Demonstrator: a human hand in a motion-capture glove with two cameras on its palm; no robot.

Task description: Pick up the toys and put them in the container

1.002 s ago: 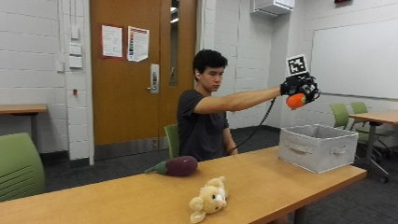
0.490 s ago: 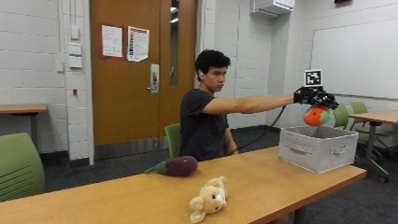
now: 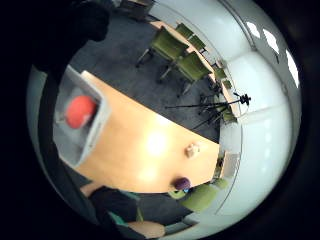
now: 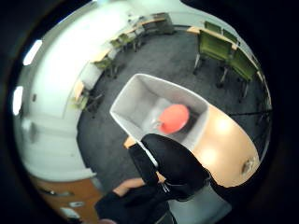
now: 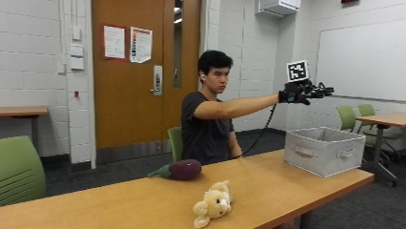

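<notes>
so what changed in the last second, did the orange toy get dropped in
Yes. The gloved right hand carried the orange toy out over the grey container and let it go; it now lies inside, and the hand hovers above, holding nothing. The eggplant toy and plush toy stayed put on the table.

White block walls (image 5: 38, 95), wooden door (image 5: 136, 76) w/ two posted sheets, whiteboard (image 5: 361, 62) on rt wall, dark carpet (image 5: 126, 167), green chairs (image 5: 19, 169), wall AC unit (image 5: 278, 6) up top.
</notes>
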